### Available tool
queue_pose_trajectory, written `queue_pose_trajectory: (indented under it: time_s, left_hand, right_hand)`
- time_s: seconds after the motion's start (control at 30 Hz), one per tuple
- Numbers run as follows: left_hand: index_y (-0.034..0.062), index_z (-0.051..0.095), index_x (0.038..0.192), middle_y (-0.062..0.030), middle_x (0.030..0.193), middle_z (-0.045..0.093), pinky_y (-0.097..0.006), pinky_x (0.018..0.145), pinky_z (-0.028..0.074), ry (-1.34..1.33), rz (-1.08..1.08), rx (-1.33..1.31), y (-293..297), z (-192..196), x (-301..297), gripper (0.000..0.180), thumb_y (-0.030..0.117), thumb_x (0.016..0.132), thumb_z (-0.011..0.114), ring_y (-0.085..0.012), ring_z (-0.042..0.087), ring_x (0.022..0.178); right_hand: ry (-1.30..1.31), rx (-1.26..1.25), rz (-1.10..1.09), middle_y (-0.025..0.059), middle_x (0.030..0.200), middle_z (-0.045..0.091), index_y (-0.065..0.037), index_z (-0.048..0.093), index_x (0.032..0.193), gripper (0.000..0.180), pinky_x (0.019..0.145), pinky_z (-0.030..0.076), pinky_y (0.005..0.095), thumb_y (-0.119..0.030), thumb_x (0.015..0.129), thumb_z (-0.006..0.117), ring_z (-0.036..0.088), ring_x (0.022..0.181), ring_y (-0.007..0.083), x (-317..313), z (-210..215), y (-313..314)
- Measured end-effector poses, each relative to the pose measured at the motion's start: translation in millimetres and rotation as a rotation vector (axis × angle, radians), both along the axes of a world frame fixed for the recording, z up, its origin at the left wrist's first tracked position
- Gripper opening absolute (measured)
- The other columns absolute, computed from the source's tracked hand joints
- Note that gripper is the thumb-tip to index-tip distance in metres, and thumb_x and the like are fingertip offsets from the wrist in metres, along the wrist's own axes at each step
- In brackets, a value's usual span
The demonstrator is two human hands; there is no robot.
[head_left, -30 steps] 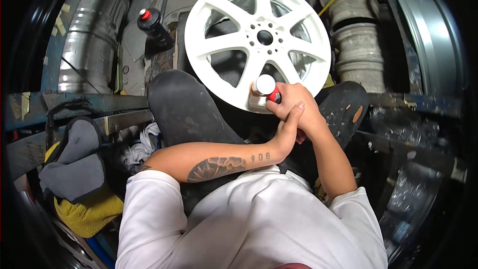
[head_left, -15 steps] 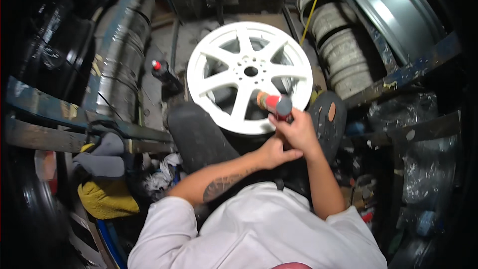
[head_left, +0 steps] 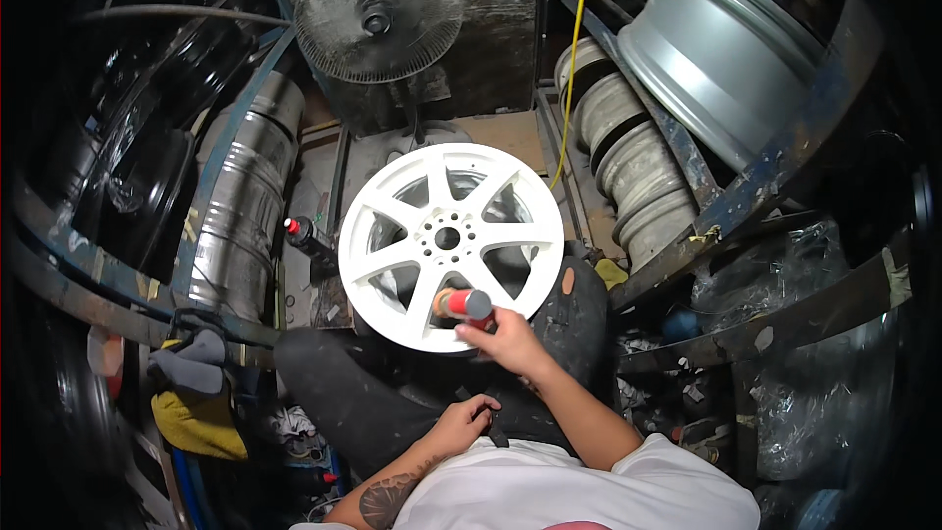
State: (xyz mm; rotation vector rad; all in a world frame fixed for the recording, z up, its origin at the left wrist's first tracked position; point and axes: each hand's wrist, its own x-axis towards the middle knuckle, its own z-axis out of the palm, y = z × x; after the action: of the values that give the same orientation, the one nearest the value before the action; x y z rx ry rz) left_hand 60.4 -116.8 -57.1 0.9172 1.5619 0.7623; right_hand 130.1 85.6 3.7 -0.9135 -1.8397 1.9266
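A white multi-spoke wheel rim [head_left: 437, 191] lies face up in front of me, close to my knees. My right hand [head_left: 507, 339] is wrapped round a small red-and-grey power tool [head_left: 472, 306]. The tool's tan-orange round end [head_left: 444, 302] points left over the rim's near spoke; whether it touches the spoke I cannot tell. My left hand [head_left: 469, 424] rests over my lap with its fingers loosely bent and slightly apart, and I see nothing in it. Part of the tool's grip is hidden by my right hand.
A dark bottle with a red cap [head_left: 306, 236] stands left of the rim. Behind it is a standing fan [head_left: 378, 20]. Stacked rims [head_left: 245, 206] line the left rack; a large silver rim [head_left: 706, 59] lies on the right rack. A yellow cable [head_left: 573, 69] hangs down nearby.
My left hand has come away from my right hand and dropped back toward my lap. The right hand still holds the power tool over the near spoke. The view has tilted up, showing more of the fan.
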Motion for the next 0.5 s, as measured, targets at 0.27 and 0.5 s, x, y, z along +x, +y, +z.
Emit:
queue_pose_trajectory:
  time_s: [0.27,0.5]
  left_hand:
    - [0.0040,0.071,0.118,-0.0183,0.097,0.075,-0.038,0.079,0.056,0.182,-0.016,0.033,13,-31,7,0.022,0.016,0.101,0.061,-0.0276,0.074,0.084]
    - [0.0105,0.062,0.111,-0.0129,0.095,0.069,-0.051,0.074,0.056,0.722,-0.283,0.329,4,-29,-4,0.021,0.020,0.093,0.068,-0.0354,0.070,0.089]
  right_hand:
    - [-0.003,0.004,0.142,0.0035,0.081,0.070,0.000,0.071,0.116,0.043,0.059,0.054,0.0296,-0.036,0.094,0.081,0.065,0.060,0.0112,1,9,-6]
    - [-0.049,0.025,0.028,0.0045,0.082,0.071,0.002,0.071,0.113,0.045,0.059,0.054,0.0303,-0.035,0.092,0.083,0.066,0.063,0.0111,-1,3,-8]
